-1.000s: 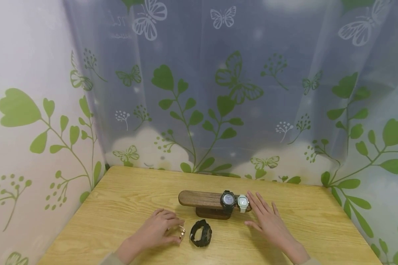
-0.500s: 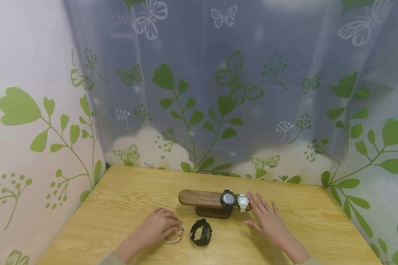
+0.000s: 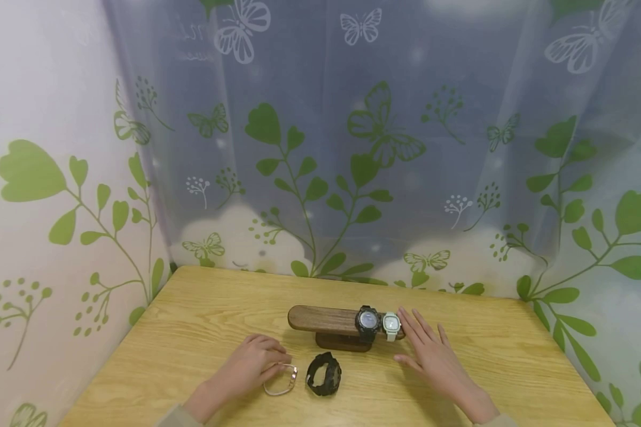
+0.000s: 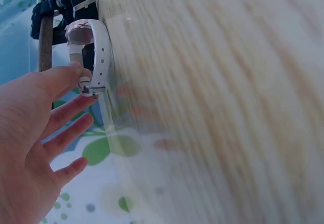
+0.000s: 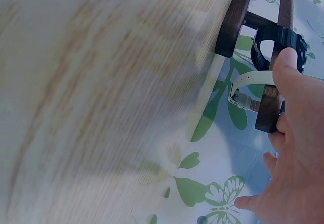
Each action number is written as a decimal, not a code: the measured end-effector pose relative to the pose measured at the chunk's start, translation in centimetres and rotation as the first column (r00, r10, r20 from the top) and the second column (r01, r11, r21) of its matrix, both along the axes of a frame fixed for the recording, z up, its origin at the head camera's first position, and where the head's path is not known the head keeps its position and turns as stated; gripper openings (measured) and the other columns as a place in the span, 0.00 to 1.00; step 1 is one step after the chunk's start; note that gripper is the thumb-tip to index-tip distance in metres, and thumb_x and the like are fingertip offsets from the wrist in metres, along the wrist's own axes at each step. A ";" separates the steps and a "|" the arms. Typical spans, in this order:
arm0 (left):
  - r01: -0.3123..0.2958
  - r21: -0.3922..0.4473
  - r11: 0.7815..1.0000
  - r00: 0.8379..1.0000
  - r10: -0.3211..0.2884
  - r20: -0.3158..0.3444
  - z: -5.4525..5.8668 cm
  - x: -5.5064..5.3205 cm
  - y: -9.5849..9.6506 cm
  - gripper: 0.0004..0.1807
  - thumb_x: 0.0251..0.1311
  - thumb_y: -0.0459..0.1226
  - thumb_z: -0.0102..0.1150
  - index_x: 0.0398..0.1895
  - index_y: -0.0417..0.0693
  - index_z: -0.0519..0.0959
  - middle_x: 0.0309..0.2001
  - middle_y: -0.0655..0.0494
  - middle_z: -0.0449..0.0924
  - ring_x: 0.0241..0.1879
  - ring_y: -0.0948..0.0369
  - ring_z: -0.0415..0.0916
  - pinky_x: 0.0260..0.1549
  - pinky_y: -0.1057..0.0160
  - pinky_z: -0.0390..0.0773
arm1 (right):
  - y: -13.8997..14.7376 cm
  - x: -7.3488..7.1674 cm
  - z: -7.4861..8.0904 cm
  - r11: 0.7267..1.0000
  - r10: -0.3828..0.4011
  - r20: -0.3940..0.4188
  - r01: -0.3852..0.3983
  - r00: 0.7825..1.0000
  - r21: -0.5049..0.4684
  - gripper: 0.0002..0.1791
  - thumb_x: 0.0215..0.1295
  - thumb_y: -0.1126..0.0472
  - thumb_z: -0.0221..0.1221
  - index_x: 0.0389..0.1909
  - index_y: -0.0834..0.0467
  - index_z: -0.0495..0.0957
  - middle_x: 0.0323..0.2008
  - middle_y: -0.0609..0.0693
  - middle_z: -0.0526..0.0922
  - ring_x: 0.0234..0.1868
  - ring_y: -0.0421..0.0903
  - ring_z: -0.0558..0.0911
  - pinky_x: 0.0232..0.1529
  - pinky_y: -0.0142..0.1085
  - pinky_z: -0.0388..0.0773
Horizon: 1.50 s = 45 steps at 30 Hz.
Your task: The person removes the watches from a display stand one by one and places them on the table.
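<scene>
My left hand (image 3: 252, 366) pinches a white-strapped wristwatch (image 3: 281, 392) between thumb and index finger near its buckle; the other fingers spread loosely. Its closed strap loop (image 4: 102, 52) stands on edge at the table in the left wrist view. To its right lies a black wristwatch (image 3: 331, 376), also looped. Behind them is a dark wooden watch stand (image 3: 320, 320), carrying another black watch (image 3: 368, 321) and a pale square-faced watch (image 3: 392, 324) toward its right end. With fingers extended, my right hand (image 3: 439, 363) rests at that end, fingertips right by the pale watch.
The wooden table (image 3: 219, 296) runs back to a curtain (image 3: 320, 178) printed with leaves and butterflies, which also covers both sides. The stand's bar rises on a short post above a base (image 3: 342, 343).
The left hand has lowered the white-strapped watch slightly, and more of its loop now shows below the fingers. The right hand, the stand and the other watches have stayed put.
</scene>
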State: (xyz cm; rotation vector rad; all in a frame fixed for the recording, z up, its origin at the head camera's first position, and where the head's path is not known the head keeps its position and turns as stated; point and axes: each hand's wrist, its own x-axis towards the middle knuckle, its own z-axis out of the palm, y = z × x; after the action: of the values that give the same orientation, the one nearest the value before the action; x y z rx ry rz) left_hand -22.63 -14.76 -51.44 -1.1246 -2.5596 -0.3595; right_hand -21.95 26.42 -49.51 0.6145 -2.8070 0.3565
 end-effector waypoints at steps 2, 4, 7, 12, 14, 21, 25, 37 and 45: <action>-0.002 0.007 1.000 1.000 0.002 -0.005 0.0 0.0 0.0 0.11 0.63 0.44 0.67 0.46 0.54 0.88 0.47 0.58 0.87 0.51 0.56 0.81 0.56 0.46 0.78 | 0.0 0.0 0.0 1.000 0.003 -0.007 -0.003 1.000 -0.001 0.50 0.67 0.44 0.64 0.82 0.49 0.46 0.81 0.50 0.50 0.79 0.59 0.53 0.69 0.74 0.48; -0.002 0.012 1.000 1.000 0.002 -0.018 0.0 -0.1 -0.1 0.11 0.63 0.44 0.67 0.46 0.55 0.88 0.47 0.59 0.87 0.50 0.56 0.81 0.55 0.46 0.79 | 0.0 0.0 0.0 1.000 0.003 -0.009 -0.003 1.000 0.001 0.50 0.67 0.44 0.64 0.82 0.49 0.46 0.81 0.50 0.50 0.79 0.58 0.52 0.69 0.74 0.48; -0.010 0.012 1.000 1.000 0.010 -0.024 0.0 -0.1 -0.1 0.11 0.65 0.46 0.66 0.46 0.55 0.88 0.47 0.60 0.87 0.50 0.57 0.81 0.55 0.47 0.79 | 0.0 0.0 0.1 1.000 0.002 -0.008 -0.002 1.000 0.001 0.50 0.67 0.44 0.64 0.82 0.49 0.46 0.81 0.50 0.50 0.80 0.57 0.51 0.69 0.74 0.48; -0.026 0.019 0.999 1.000 0.026 -0.003 0.3 -0.1 -0.2 0.12 0.66 0.45 0.65 0.48 0.54 0.88 0.48 0.59 0.87 0.51 0.57 0.81 0.57 0.46 0.79 | -0.1 0.0 0.1 1.000 0.004 -0.025 -0.003 1.000 0.012 0.50 0.66 0.44 0.64 0.82 0.51 0.49 0.80 0.51 0.52 0.78 0.61 0.55 0.68 0.74 0.51; -0.031 0.030 0.999 0.999 0.030 0.010 0.5 0.0 -0.2 0.12 0.66 0.45 0.65 0.49 0.53 0.87 0.49 0.58 0.87 0.52 0.57 0.81 0.57 0.45 0.78 | -0.1 -0.1 0.0 1.000 0.000 -0.021 0.000 1.000 0.016 0.49 0.66 0.44 0.64 0.82 0.52 0.50 0.80 0.51 0.52 0.78 0.61 0.55 0.69 0.74 0.51; -0.061 0.112 0.992 0.998 0.063 -0.015 1.2 -0.3 -0.1 0.15 0.63 0.42 0.68 0.51 0.49 0.86 0.49 0.53 0.86 0.52 0.54 0.82 0.56 0.46 0.80 | 0.0 -0.1 -0.1 1.000 -0.001 -0.018 0.001 1.000 0.017 0.50 0.67 0.44 0.64 0.82 0.50 0.48 0.81 0.50 0.51 0.78 0.60 0.54 0.69 0.74 0.50; -0.075 0.141 0.987 0.994 0.085 -0.071 1.8 -0.9 0.1 0.17 0.63 0.41 0.69 0.54 0.50 0.85 0.51 0.54 0.85 0.52 0.54 0.82 0.56 0.48 0.80 | 0.0 -0.1 0.0 1.000 -0.005 -0.018 0.005 1.000 0.025 0.50 0.67 0.44 0.64 0.82 0.49 0.47 0.81 0.50 0.50 0.78 0.60 0.54 0.69 0.74 0.52; -0.052 0.074 0.996 0.995 0.058 -0.083 2.9 -2.5 1.9 0.29 0.70 0.43 0.60 0.72 0.47 0.70 0.72 0.49 0.70 0.71 0.49 0.67 0.70 0.40 0.63 | 0.2 -0.2 -0.1 1.000 -0.008 -0.008 0.008 1.000 0.018 0.50 0.67 0.43 0.63 0.82 0.50 0.47 0.81 0.49 0.49 0.79 0.58 0.52 0.70 0.73 0.50; -0.018 -0.012 1.000 0.999 0.019 0.049 2.1 -3.3 3.0 0.32 0.78 0.51 0.44 0.79 0.49 0.59 0.78 0.50 0.57 0.78 0.51 0.53 0.73 0.36 0.51 | -0.1 -0.1 0.1 1.000 0.007 -0.016 -0.007 1.000 -0.005 0.49 0.67 0.45 0.64 0.82 0.52 0.50 0.80 0.53 0.51 0.78 0.61 0.54 0.70 0.72 0.49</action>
State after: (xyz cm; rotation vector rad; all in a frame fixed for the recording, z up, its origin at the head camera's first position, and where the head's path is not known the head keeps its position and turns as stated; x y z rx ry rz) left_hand -25.89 -11.72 -49.37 -1.1085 -2.6160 -0.3723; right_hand -22.01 26.36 -49.38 0.6242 -2.7885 0.3578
